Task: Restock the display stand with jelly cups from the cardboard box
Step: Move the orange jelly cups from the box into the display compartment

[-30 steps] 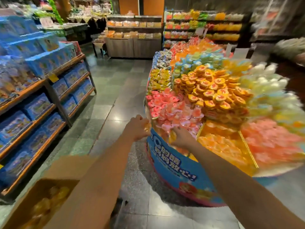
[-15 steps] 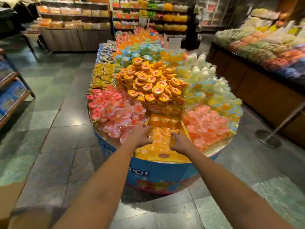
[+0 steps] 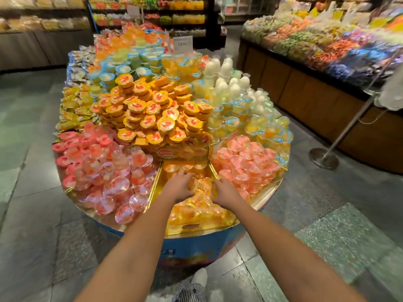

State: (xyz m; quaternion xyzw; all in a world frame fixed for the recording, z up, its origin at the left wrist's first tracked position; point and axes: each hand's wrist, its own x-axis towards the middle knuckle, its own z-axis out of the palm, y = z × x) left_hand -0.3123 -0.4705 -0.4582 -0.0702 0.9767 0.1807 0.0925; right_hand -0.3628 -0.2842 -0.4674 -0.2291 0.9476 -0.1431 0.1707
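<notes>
A round display stand (image 3: pixel 196 249) with a blue skirt and gold dividers holds piles of jelly cups. Both my hands are in its near middle compartment, which holds clear orange jelly cups (image 3: pixel 196 211). My left hand (image 3: pixel 177 186) grips orange cups at the pile's left side. My right hand (image 3: pixel 224 190) grips cups at its right side. Pink cups (image 3: pixel 113 175) fill the left compartment, peach-pink cups (image 3: pixel 246 164) the right one. Orange lidded cups (image 3: pixel 152 112) are stacked high behind. The cardboard box is out of view.
A long counter of mixed sweets (image 3: pixel 327 46) runs along the right, with a metal post and round base (image 3: pixel 323 160) on the floor before it. Shelving (image 3: pixel 152 16) stands at the back. My shoe (image 3: pixel 199 277) is on the tiled floor below the stand.
The view swung right, away from the cardboard box and blue shelves, to face the stand. Both hands carried orange cups from the stand's edge into the near middle compartment.
</notes>
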